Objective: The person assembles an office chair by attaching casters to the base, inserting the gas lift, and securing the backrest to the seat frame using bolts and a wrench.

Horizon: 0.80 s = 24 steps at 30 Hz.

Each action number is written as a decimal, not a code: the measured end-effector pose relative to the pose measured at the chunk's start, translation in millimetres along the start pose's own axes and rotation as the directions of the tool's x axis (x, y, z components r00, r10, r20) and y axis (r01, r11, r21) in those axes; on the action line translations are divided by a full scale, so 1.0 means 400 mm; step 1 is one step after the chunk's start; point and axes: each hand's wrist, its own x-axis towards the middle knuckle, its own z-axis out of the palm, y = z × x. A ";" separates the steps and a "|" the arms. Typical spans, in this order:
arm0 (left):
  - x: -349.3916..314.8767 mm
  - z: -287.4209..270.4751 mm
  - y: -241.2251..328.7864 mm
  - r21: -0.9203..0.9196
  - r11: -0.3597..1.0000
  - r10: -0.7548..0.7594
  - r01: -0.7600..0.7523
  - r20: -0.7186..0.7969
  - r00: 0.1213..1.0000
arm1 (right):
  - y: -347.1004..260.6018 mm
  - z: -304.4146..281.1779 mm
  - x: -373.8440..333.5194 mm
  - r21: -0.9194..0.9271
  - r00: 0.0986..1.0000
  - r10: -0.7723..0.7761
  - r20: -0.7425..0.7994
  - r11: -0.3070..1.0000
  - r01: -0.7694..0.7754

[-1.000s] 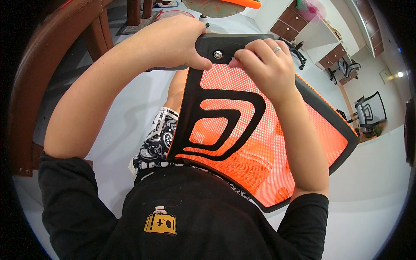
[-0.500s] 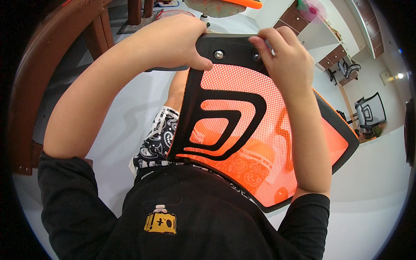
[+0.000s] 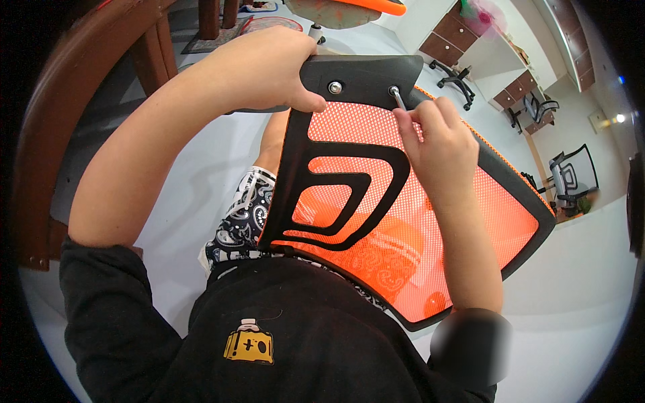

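A chair back with orange mesh and a black plastic frame leans across my lap. Its black mounting strip is at the far end, with two silver bolts in it. My left hand grips the strip's left end, thumb on the near face and the other fingers hidden behind. In my right hand, thumb and fingers pinch a thin metal hex key. The key's tip meets the right bolt; the left bolt stands uncovered.
An orange-edged chair seat is beyond the chair back. Brown wooden furniture rises at the left. To the right are a wheeled chair base, cabinets with brown drawers and a grey mesh office chair.
My right hand has come down and toward me from the strip's top edge, uncovering the right bolt and the hex key. The left hand keeps its grip; the chair back has shifted slightly.
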 end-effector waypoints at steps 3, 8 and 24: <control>0.001 0.002 -0.001 0.004 1.000 0.003 -0.003 -0.018 1.000 | -0.018 0.007 -0.008 0.115 0.995 -0.095 0.004 0.989 0.094; -0.002 0.007 -0.002 0.001 1.000 0.027 -0.027 -0.056 0.998 | -0.008 0.019 0.021 0.133 0.986 -0.166 -0.030 0.977 0.169; -0.005 -0.005 0.009 0.005 1.000 0.029 -0.029 -0.034 0.999 | -0.020 0.097 0.089 0.118 0.965 -0.105 -0.241 0.984 0.137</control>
